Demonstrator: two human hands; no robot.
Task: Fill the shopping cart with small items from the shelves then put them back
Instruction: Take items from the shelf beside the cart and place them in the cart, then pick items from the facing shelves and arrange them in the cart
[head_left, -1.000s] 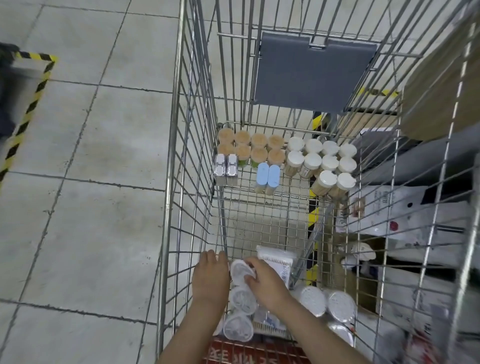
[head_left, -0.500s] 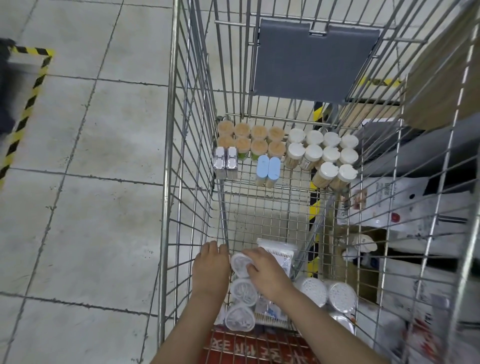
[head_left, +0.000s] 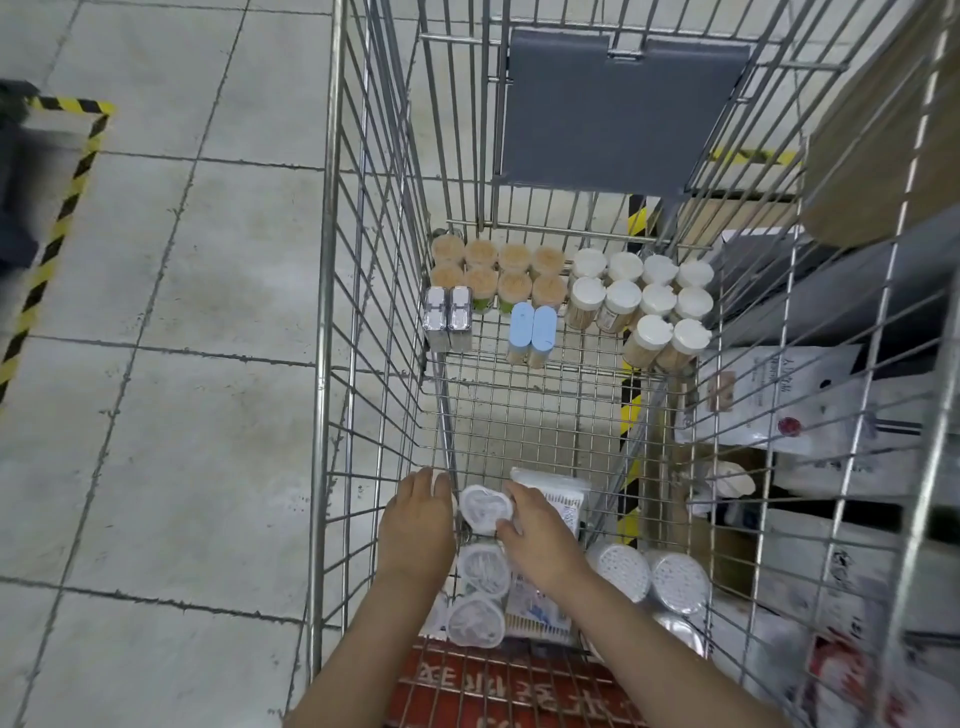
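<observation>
Inside the wire shopping cart (head_left: 332, 312), at its near end, stands a clear heart-shaped container (head_left: 485, 506). My right hand (head_left: 540, 540) pinches its right edge. My left hand (head_left: 415, 525) lies beside its left side with straight fingers; whether it touches is unclear. Two more heart-shaped containers (head_left: 485, 569) line up behind it, toward me. A flat pack of cotton swabs (head_left: 550, 493) lies partly under my right hand. Two round swab tubs (head_left: 618, 571) sit to the right.
At the cart's far end stand tan-topped jars (head_left: 498, 270), white-lidded jars (head_left: 644, 296), two blue-lidded tubes (head_left: 532, 327) and two silver boxes (head_left: 447, 317). A grey flap (head_left: 623, 109) hangs on the front wall. Shelf goods (head_left: 831, 415) are on the right, tiled floor (head_left: 156, 312) on the left.
Both hands and the heart-shaped container have edged a little forward in the cart. The view has shifted slightly; the other items stay put.
</observation>
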